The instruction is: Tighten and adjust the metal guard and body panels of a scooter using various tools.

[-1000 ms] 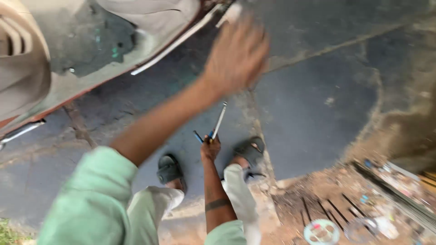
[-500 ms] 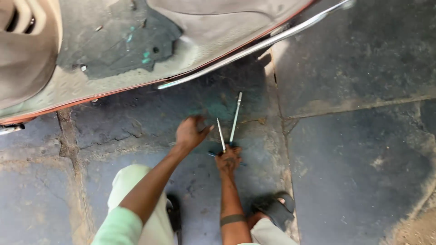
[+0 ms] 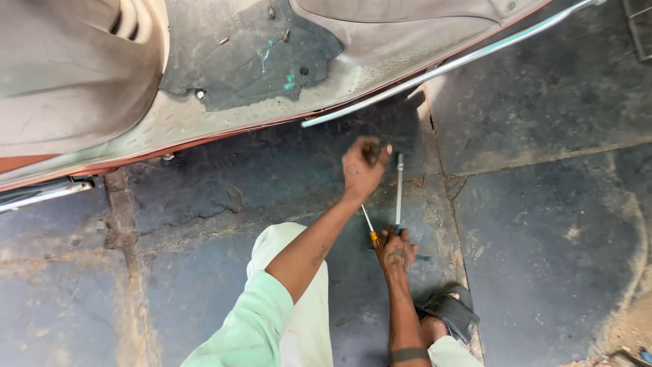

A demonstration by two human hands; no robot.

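My right hand (image 3: 396,249) rests on the stone floor, closed around two tools. One is a long thin metal rod tool (image 3: 399,190) that points up towards the scooter. The other is a small screwdriver with an orange handle (image 3: 369,228), leaning left. My left hand (image 3: 362,168), on a pale green sleeve, hovers just above and left of the tool tips, below the scooter's chrome side rail (image 3: 441,69). Its fingers are curled around a small dark part (image 3: 373,148) that I cannot make out.
The scooter's dusty footboard with a worn black mat (image 3: 251,54) fills the top of the view. My knee in pale trousers (image 3: 299,299) and a dark sandal (image 3: 449,312) are at the bottom. The floor is dark stone slabs with a joint (image 3: 445,197) beside the tools.
My left hand has come down from close to the camera, dipped near the tools, then moved up a little towards the rail. My right hand has kept hold of the two tools.
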